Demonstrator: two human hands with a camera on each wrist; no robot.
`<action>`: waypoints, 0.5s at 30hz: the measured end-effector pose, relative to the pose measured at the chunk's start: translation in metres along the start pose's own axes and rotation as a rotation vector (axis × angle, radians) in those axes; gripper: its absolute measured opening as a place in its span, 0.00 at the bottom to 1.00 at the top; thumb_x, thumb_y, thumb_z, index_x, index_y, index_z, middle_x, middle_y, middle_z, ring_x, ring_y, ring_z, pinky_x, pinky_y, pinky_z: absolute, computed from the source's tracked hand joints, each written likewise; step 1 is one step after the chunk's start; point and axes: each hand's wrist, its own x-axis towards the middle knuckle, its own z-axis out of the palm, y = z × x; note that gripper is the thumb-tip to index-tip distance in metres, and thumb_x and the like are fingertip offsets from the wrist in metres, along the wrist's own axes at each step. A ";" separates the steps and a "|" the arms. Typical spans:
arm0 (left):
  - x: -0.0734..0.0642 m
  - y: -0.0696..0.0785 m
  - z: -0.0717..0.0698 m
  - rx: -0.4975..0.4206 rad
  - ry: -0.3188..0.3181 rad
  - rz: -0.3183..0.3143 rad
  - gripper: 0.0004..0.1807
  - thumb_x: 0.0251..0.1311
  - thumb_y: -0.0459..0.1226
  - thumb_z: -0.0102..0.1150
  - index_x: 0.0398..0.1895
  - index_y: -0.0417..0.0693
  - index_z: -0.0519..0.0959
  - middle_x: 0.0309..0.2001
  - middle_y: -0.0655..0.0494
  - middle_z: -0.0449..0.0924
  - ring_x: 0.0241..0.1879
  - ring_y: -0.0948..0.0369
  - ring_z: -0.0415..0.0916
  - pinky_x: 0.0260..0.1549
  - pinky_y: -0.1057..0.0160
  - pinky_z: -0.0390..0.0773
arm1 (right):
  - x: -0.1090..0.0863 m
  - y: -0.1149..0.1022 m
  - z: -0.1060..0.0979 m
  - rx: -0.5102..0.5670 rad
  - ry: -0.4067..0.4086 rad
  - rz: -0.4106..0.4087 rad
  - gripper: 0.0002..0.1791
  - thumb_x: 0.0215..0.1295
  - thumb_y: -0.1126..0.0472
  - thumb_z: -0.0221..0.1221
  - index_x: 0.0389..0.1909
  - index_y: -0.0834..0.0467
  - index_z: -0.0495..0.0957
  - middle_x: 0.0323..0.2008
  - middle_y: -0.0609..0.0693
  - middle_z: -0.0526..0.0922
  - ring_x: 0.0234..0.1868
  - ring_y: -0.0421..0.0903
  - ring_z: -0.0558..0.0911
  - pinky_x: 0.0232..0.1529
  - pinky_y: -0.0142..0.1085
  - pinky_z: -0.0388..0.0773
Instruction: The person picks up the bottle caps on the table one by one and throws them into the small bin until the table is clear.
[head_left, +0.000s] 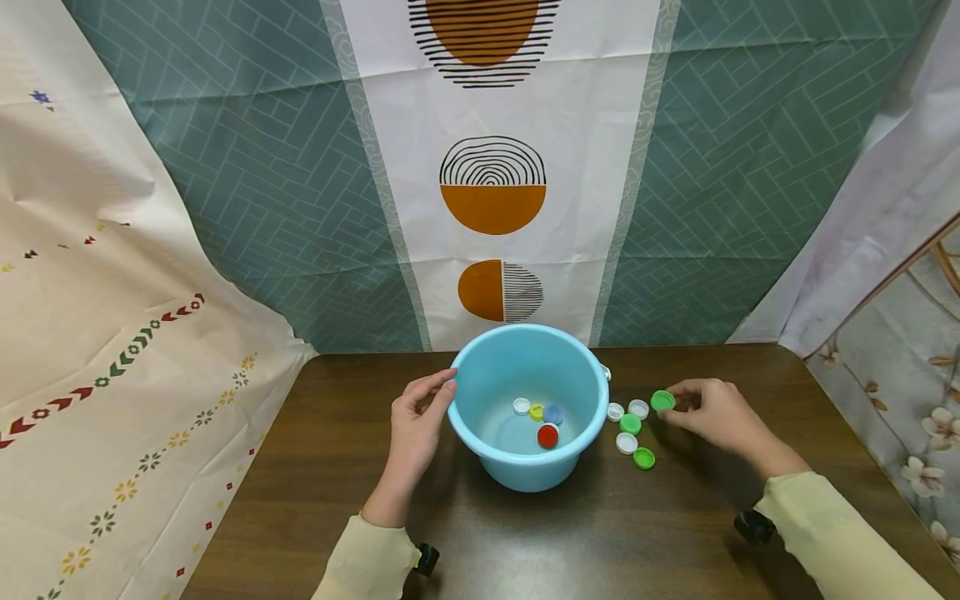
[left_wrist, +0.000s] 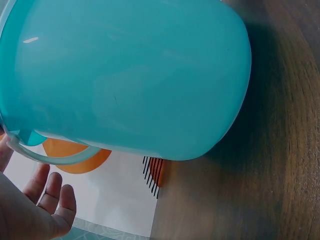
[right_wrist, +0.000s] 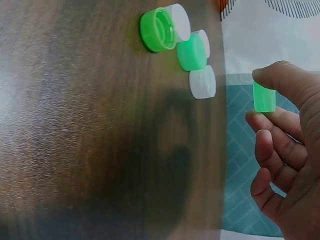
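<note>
Bucket [head_left: 527, 479], head view: left hand [head_left: 414, 423] touches its rim at nine o'clock; grip cannot be told.
Loose caps [head_left: 631, 424], head view: at bucket's three o'clock; a low wrist could scatter them.
Handle [left_wrist: 55, 160], left wrist view: a snagged finger could tip bucket.
Green cap [right_wrist: 264, 97], right wrist view: right hand [right_wrist: 307, 170] pinches it, loose caps' four o'clock; uneven pressure could drop it.

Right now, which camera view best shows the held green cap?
Right wrist view: the green cap appears largest, pinched by the right hand. Head view shows its round face, smaller; left wrist doesn't show it.
</note>
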 end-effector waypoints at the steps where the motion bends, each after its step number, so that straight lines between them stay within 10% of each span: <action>1: 0.000 0.000 0.000 0.002 0.001 0.001 0.13 0.65 0.33 0.61 0.51 0.38 0.83 0.48 0.44 0.79 0.44 0.57 0.73 0.33 0.66 0.76 | 0.000 -0.001 -0.001 0.001 0.005 -0.004 0.21 0.56 0.48 0.71 0.42 0.60 0.84 0.31 0.45 0.83 0.30 0.43 0.77 0.27 0.34 0.74; 15: -0.001 0.001 0.000 0.008 0.005 -0.002 0.13 0.65 0.33 0.61 0.50 0.38 0.83 0.48 0.45 0.79 0.44 0.57 0.73 0.31 0.67 0.74 | 0.004 -0.019 -0.010 0.027 0.075 -0.015 0.20 0.56 0.48 0.71 0.43 0.58 0.84 0.27 0.47 0.81 0.26 0.45 0.72 0.21 0.33 0.68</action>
